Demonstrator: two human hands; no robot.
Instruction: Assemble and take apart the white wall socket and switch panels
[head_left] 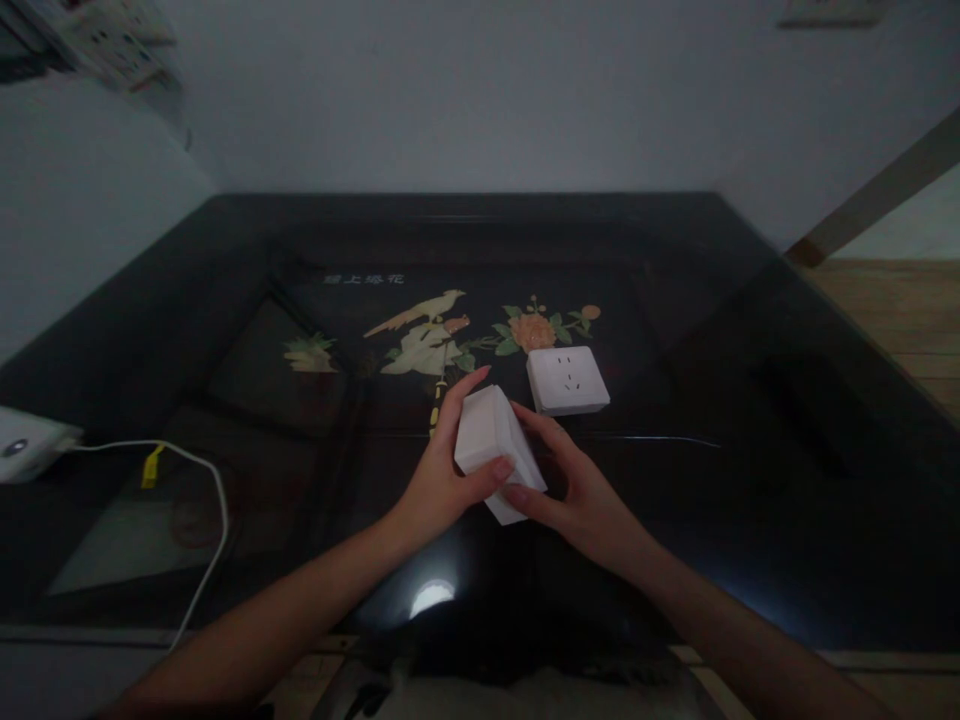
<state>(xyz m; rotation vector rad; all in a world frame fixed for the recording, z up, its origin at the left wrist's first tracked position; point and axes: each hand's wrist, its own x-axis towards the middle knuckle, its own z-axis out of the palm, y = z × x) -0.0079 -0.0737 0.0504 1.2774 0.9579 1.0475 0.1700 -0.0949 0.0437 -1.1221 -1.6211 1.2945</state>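
Observation:
Over the front middle of the black table, both hands grip one white boxy piece (484, 425), held tilted. A seam along its side suggests two parts pressed together; its face toward the left looks blank. My left hand (454, 465) clasps it from the left, thumb across the near side. From the right, my right hand (566, 480) closes on it with thumb and fingers. Just beyond my right hand a white wall socket (570, 380) lies face up, its slots showing, apart from the held piece.
The glossy black table (712, 330) bears a bird-and-flower picture. At the left edge sits a white device (34, 445) with a white cable (223, 510) running toward the front edge, a yellow tag (151, 466) on it. White walls stand behind; more sockets (112, 45) are at upper left.

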